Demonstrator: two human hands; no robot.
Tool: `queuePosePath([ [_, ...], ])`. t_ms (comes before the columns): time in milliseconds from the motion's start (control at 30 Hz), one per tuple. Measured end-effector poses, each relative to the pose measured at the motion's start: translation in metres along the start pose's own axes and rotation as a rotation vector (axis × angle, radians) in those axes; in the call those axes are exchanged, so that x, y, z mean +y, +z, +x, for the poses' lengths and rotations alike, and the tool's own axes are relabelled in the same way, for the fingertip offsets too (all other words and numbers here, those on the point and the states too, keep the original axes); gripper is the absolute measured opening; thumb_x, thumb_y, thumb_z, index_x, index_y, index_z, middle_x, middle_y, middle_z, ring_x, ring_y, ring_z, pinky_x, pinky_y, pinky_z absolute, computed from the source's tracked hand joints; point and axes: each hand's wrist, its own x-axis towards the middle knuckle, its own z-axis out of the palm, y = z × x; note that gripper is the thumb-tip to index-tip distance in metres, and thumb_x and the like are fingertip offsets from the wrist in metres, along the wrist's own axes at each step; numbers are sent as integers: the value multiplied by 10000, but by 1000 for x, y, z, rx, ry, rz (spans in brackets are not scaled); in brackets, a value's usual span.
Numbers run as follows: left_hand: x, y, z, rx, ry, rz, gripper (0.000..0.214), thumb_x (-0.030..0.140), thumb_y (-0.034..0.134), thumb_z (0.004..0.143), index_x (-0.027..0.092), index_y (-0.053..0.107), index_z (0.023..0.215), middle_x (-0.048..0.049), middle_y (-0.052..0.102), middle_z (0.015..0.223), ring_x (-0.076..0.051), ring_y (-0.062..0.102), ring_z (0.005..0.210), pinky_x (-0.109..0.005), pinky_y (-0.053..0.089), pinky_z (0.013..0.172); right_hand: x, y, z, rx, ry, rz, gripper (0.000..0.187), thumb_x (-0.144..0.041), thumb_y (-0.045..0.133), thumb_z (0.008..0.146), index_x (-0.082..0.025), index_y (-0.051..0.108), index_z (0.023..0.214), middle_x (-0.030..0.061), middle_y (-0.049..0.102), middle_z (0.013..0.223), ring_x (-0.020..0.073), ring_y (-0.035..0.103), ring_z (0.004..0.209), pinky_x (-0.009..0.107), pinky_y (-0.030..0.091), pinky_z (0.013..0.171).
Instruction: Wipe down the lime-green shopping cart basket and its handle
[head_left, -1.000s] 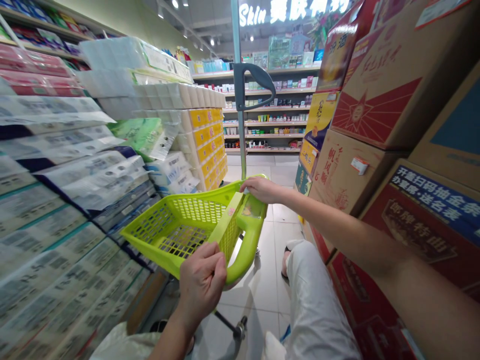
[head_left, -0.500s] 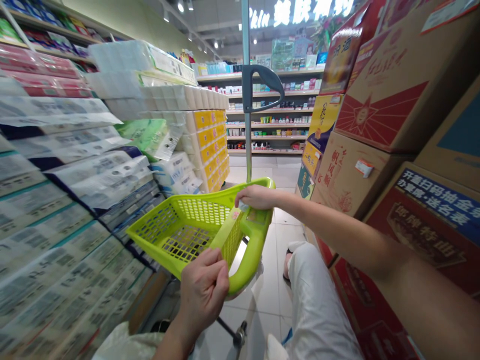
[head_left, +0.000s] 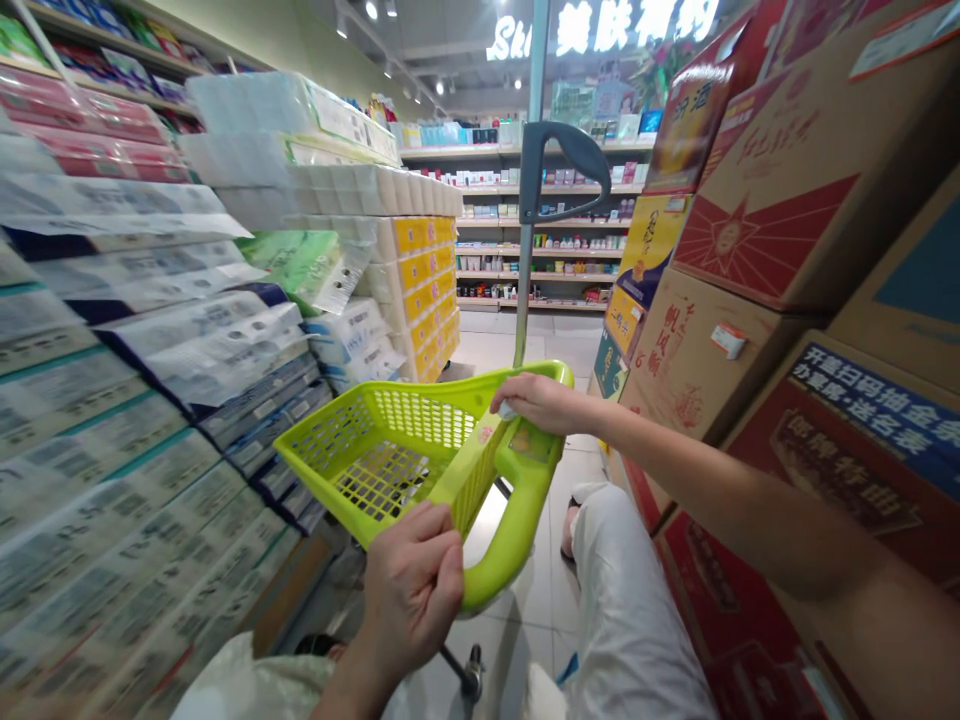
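Observation:
A lime-green shopping cart stands before me, its slatted basket tilted in view and holding no goods that I can see. My left hand is closed in a fist around the near end of the cart's handle. At the far end of the handle, my right hand lies over the top with its fingers bent down on a small white cloth, mostly hidden under them. The cloth touches the green plastic beside the basket's rim. A metal pole with a grey grip rises behind the cart.
Packs of tissue paper are stacked high on the left. Cardboard cartons rise close on the right, beside my right arm. The tiled floor runs between them to shelves of small goods at the back.
The cart, its pole and both hands sit slightly farther right in view. My right hand keeps its place on the cart's far corner, and my left keeps its grip.

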Motion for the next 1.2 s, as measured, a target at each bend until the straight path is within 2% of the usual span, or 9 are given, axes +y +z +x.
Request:
queuePosePath([
  [167,-3,-1,5,-22,-17,-26,408,175,325,918,180,358,512,9,392,566,-113,428,569,-279,286,552,-27,11,-33,-27,-401,-1,305,-106,434,918,-214,688,1048,56,679,1050,183,585,1012,342,449,939],
  [233,-4,-2,5,-26,-29,-47,416,176,323,917,181,369,504,6,400,566,-115,431,567,-280,291,551,-26,13,-39,-9,-446,-16,322,-90,437,906,-224,673,1078,53,672,1090,186,580,1035,353,445,955],
  [467,-17,-10,2,-47,-75,-109,455,224,311,943,179,437,509,2,440,590,-116,451,571,-270,319,555,44,6,-31,311,-110,-64,343,-62,376,895,-183,657,1050,101,676,1062,231,588,1030,450,457,946],
  [533,-24,-15,3,-84,-86,-123,470,259,307,950,181,441,507,2,448,586,-116,459,563,-264,331,549,39,12,-42,384,-117,-27,348,-63,368,900,-173,641,1086,113,675,1072,230,592,1042,442,474,941],
  [633,-32,-26,8,-204,-121,-152,477,338,325,948,187,488,526,-3,491,590,-125,493,569,-254,376,558,10,28,-65,385,-318,44,357,-74,394,909,-198,600,1174,93,665,1140,200,583,1106,396,478,981],
  [767,-38,-44,22,-331,-317,-118,351,470,441,895,196,642,807,-30,661,785,-183,616,760,-267,488,695,4,37,-75,380,-448,60,361,-90,400,931,-229,585,1208,79,638,1227,183,549,1188,379,463,1026],
  [900,-28,-53,43,-303,-352,1,454,551,460,868,216,628,1124,-69,684,1103,-244,631,1024,-342,507,896,51,31,-59,605,-159,22,329,-114,397,929,-228,637,1125,87,660,1154,212,585,1111,429,485,986],
  [1000,-10,-44,60,-342,-235,143,531,550,508,848,212,570,1252,-104,613,1269,-267,574,1171,-401,464,1011,61,34,-55,682,-26,28,323,-119,404,921,-220,643,1113,87,674,1104,219,598,1073,438,496,967],
  [1200,1,6,83,-438,-88,481,767,613,526,808,116,443,1387,-207,520,1377,-351,474,1300,-490,417,1059,19,50,-66,548,-293,51,379,-101,388,931,-226,571,1238,83,626,1248,199,534,1206,422,431,1069],
])
